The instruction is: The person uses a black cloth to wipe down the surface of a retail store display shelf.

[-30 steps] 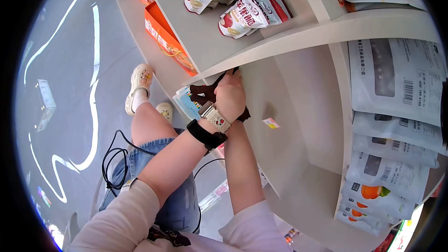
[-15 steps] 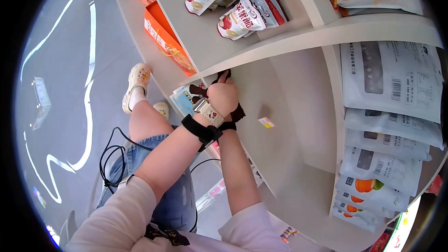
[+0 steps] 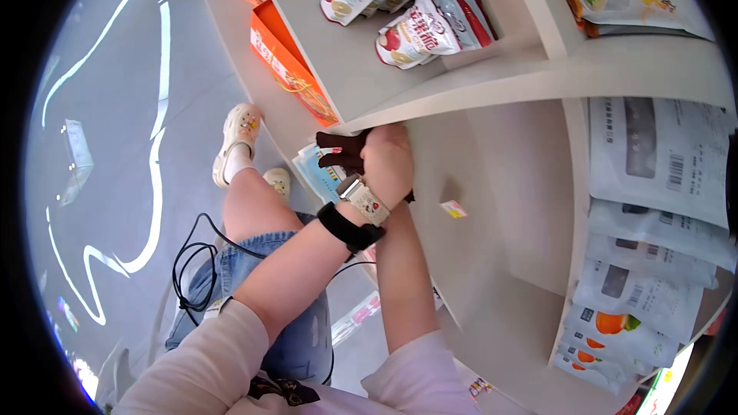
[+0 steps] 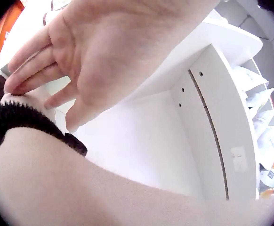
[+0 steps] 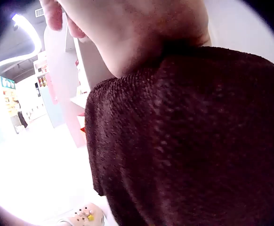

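A dark brown cloth (image 3: 338, 155) lies at the front edge of a white shelf (image 3: 492, 184), under the overhang of the shelf above. My right hand (image 5: 127, 28) holds this cloth (image 5: 189, 141), which fills the right wrist view. In the head view that hand is hidden beneath my left hand (image 3: 388, 161). My left hand (image 4: 94, 52) lies on top with its fingers (image 4: 28, 66) nearly straight, touching the black band on the right wrist. It holds nothing. A watch (image 3: 365, 201) and a black strap (image 3: 347, 227) are on my left wrist.
Red and white snack bags (image 3: 419, 31) lie on the upper shelf, and an orange box (image 3: 288, 69) stands at its edge. Grey and white packets (image 3: 653, 154) fill the right-hand bay. A small label (image 3: 453, 209) lies on the shelf. A black cable (image 3: 192, 261) hangs by my knee.
Both hands have slid a little along the shelf's front edge with the cloth. More of the cloth now sticks out past the edge on the left.
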